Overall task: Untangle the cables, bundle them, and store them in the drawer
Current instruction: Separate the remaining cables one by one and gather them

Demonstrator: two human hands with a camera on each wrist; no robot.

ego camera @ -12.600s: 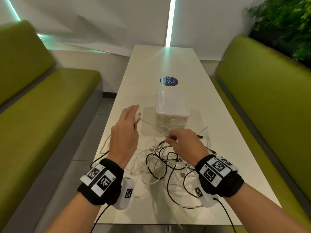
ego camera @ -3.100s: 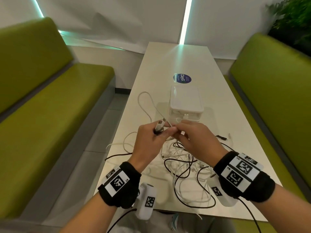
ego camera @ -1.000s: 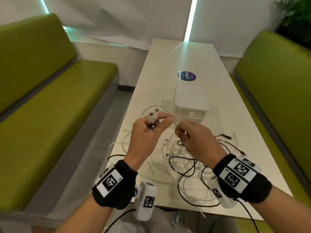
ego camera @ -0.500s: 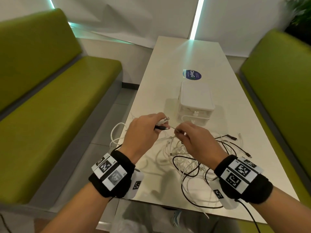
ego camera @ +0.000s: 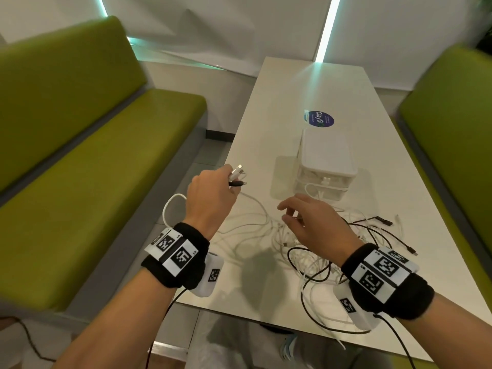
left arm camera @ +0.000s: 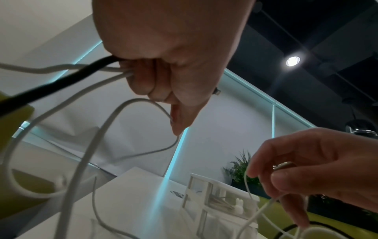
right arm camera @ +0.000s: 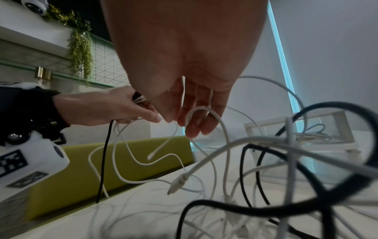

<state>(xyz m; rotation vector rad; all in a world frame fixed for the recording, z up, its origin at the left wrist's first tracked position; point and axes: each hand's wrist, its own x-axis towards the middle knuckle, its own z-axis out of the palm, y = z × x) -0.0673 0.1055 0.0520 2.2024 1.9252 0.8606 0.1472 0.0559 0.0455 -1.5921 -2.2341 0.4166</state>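
Observation:
My left hand [ego camera: 230,182] is raised over the table's left edge and grips a bunch of cable ends [ego camera: 237,173], white plugs and one black plug; in the left wrist view their white and black cords [left arm camera: 85,71] trail out of the fist. My right hand [ego camera: 290,214] hovers over the tangle of white and black cables [ego camera: 314,257] and pinches a thin white cable [left arm camera: 248,186] near its plug between thumb and forefinger. A white loop [right arm camera: 204,111] hangs across its fingers. The small white drawer unit [ego camera: 327,155] stands just beyond, drawers closed.
The white table [ego camera: 279,97] runs away from me, with a round blue sticker [ego camera: 319,120] behind the drawer unit. Green benches flank it on the left [ego camera: 93,169] and right [ego camera: 452,123]. Loose black plug ends [ego camera: 383,221] lie at the right of the tangle.
My left hand has drawn the bunch of plugs away to the left and slightly up. My right hand has dropped toward the tangle, so the hands are farther apart.

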